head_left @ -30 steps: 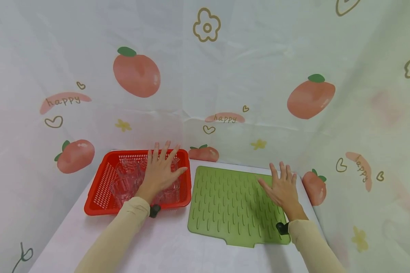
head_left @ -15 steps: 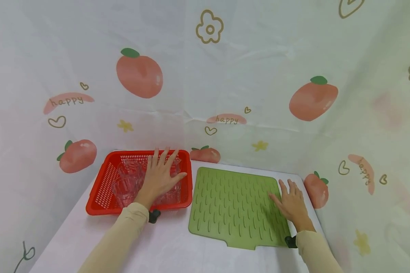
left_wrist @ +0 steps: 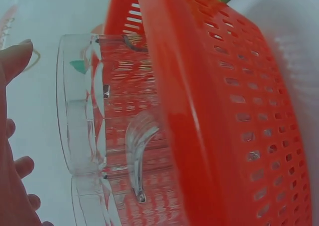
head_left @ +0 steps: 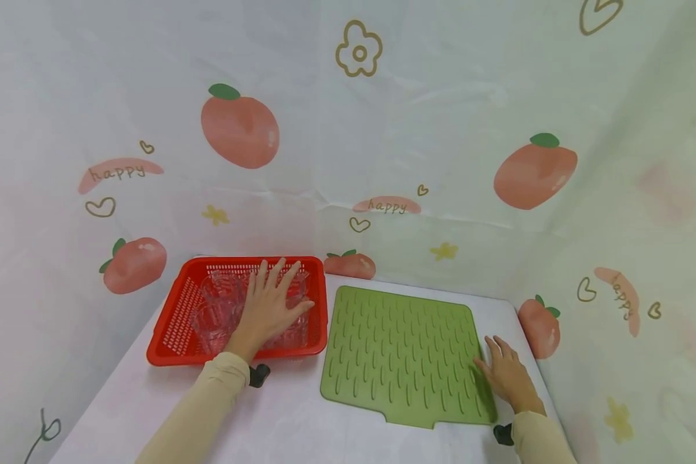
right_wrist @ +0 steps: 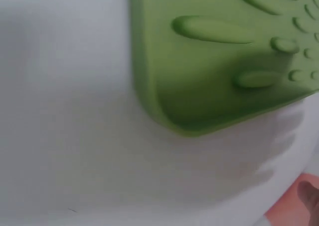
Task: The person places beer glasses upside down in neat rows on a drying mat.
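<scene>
Several clear glass mugs (head_left: pixel 211 322) are grouped inside a red perforated basket (head_left: pixel 165 335); one mug (left_wrist: pixel 79 111) shows its curved handle in the left wrist view. My left hand (head_left: pixel 265 314) is over the basket with fingers spread and nothing in its grasp, hiding some of the mugs. A green ridged drying mat (head_left: pixel 403 354) with a front spout lies right of the basket. Beside the mat's right edge is my right hand (head_left: pixel 510 377), palm down, fingers extended and holding nothing. In the right wrist view, one fingertip (right_wrist: pixel 309 196) shows at the lower right.
Both things stand on a white-covered table (head_left: pixel 301 419). A printed curtain (head_left: pixel 417 129) with fruit, hearts and the word "happy" closes off the back and both sides. Each wrist carries a small black camera (head_left: pixel 259 376).
My right hand has moved from over the mat to beyond its right edge, nearer to me and lower. The left hand has sunk slightly over the basket.
</scene>
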Action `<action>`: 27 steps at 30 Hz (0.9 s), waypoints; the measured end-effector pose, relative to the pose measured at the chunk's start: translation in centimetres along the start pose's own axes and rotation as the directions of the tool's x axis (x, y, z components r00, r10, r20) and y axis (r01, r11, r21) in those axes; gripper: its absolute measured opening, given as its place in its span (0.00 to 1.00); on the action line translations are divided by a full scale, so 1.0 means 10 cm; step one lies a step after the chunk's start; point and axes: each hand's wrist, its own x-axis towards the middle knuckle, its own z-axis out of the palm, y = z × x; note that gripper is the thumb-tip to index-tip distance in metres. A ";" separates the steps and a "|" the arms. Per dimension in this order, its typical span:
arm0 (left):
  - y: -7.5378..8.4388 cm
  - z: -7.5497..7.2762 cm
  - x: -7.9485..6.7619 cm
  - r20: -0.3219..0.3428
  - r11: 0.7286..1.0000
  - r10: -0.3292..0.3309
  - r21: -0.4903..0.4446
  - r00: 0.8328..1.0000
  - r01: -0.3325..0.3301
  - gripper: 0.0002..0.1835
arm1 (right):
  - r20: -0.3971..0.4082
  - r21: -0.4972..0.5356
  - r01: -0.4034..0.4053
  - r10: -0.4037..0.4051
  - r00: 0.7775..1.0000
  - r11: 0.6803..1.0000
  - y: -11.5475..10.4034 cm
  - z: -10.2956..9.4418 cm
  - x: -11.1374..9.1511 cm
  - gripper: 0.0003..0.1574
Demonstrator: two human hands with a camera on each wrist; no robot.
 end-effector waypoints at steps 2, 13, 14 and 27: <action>-0.01 0.01 0.00 0.001 1.000 -0.002 -0.005 1.000 0.002 0.49 | 0.026 0.001 0.001 -0.001 1.000 1.000 0.03 0.04 -0.02 0.46; -0.01 0.04 -0.03 0.037 1.000 -0.017 -0.021 0.999 0.018 0.49 | 0.169 0.123 0.019 -0.040 0.985 0.992 0.10 0.07 -0.06 0.41; -0.01 0.04 -0.03 0.035 1.000 -0.018 -0.024 0.999 0.019 0.50 | 0.173 0.134 0.030 -0.053 0.983 0.991 0.11 0.06 -0.05 0.41; -0.01 0.07 -0.08 0.051 0.997 -0.041 -0.057 0.998 0.044 0.48 | 0.189 0.180 -0.002 -0.032 0.981 0.984 0.07 0.09 -0.01 0.43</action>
